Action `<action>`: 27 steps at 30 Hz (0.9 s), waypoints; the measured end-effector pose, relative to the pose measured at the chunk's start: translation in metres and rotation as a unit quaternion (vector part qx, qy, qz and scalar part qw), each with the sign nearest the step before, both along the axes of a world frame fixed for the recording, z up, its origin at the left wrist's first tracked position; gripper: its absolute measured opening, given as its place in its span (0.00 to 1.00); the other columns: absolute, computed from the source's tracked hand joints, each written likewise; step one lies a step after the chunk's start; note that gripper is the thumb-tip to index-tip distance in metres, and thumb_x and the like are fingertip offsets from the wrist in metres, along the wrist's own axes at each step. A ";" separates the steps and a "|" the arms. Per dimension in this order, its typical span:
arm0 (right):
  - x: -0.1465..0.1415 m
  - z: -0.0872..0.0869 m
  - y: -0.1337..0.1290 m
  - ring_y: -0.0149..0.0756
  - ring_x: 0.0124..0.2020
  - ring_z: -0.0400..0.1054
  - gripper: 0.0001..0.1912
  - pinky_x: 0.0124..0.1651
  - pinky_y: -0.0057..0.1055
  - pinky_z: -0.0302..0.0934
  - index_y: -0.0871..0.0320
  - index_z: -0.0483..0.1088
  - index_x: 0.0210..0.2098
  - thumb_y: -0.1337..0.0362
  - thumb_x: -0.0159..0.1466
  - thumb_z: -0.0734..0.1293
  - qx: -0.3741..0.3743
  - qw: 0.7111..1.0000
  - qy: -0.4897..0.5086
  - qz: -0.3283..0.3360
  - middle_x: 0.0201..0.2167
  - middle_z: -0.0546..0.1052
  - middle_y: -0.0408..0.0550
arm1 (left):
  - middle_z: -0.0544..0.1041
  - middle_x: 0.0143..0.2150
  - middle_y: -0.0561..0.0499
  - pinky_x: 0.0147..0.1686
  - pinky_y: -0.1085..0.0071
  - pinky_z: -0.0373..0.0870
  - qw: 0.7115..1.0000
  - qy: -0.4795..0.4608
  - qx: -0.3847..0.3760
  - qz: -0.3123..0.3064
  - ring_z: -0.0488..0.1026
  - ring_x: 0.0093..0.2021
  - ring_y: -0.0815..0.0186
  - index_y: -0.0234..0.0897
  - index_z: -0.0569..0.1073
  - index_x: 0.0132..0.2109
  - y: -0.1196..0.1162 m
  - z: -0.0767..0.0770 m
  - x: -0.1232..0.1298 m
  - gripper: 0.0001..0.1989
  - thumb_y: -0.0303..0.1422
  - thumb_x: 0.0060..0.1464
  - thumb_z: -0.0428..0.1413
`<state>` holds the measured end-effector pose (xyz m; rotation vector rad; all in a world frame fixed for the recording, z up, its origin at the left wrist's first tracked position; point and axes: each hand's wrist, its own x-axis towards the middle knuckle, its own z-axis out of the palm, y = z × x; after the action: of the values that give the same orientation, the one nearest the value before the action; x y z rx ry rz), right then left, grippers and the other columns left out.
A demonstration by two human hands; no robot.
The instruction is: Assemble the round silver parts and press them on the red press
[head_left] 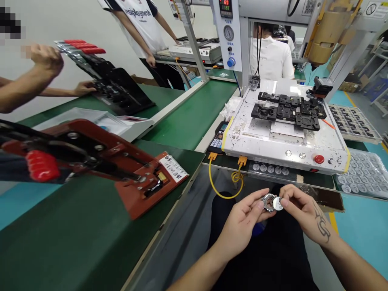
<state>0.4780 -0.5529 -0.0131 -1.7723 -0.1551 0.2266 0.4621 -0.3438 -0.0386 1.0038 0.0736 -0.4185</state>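
Observation:
Above my lap, my left hand (247,216) pinches a shiny metal ring (268,202) with an opening in its middle. My right hand (298,206) holds a small round silvery disc (277,203) between thumb and fingers. The disc is at the ring's right edge and seems to overlap it; whether they touch is hard to tell. Beyond my hands stands a white machine base (257,141) bearing black fixtures (287,109). A strip of round discs (270,169) lies below the base's front edge.
A red-brown toggle press (130,202) stands on the green table (75,242) at left. A person's hand (47,60) grips another press's handle. Yellow cables (211,182) hang before the machine. Trays (356,121) and bagged discs (363,171) lie at right.

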 end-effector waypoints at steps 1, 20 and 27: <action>0.000 0.002 0.003 0.39 0.42 0.70 0.17 0.44 0.33 0.64 0.54 0.71 0.33 0.49 0.72 0.70 -0.009 1.000 -0.020 0.003 0.42 0.76 0.48 | 0.85 0.57 0.40 0.62 0.50 0.80 1.000 -0.006 0.005 0.003 0.82 0.58 0.48 0.37 0.79 0.63 0.000 0.000 -0.001 0.28 0.46 0.62 0.68; -0.002 0.000 0.016 0.42 0.45 0.71 0.16 0.48 0.35 0.68 0.53 0.72 0.33 0.50 0.72 0.69 -0.030 0.999 -0.029 0.014 0.46 0.77 0.50 | 0.83 0.59 0.39 0.64 0.50 0.78 0.997 -0.055 0.055 0.010 0.83 0.57 0.50 0.36 0.79 0.63 -0.001 0.007 -0.010 0.26 0.46 0.65 0.65; -0.005 -0.007 0.016 0.43 0.47 0.72 0.16 0.49 0.36 0.68 0.53 0.71 0.33 0.51 0.73 0.69 -0.048 0.997 -0.054 0.000 0.46 0.76 0.50 | 0.83 0.60 0.40 0.64 0.51 0.79 0.993 -0.078 0.087 0.017 0.83 0.58 0.50 0.36 0.78 0.64 -0.005 0.003 -0.013 0.24 0.45 0.68 0.61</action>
<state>0.4725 -0.5365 -0.0202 -1.8804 -0.2260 0.1400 0.4487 -0.3484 -0.0355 1.2031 -0.0147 -0.3049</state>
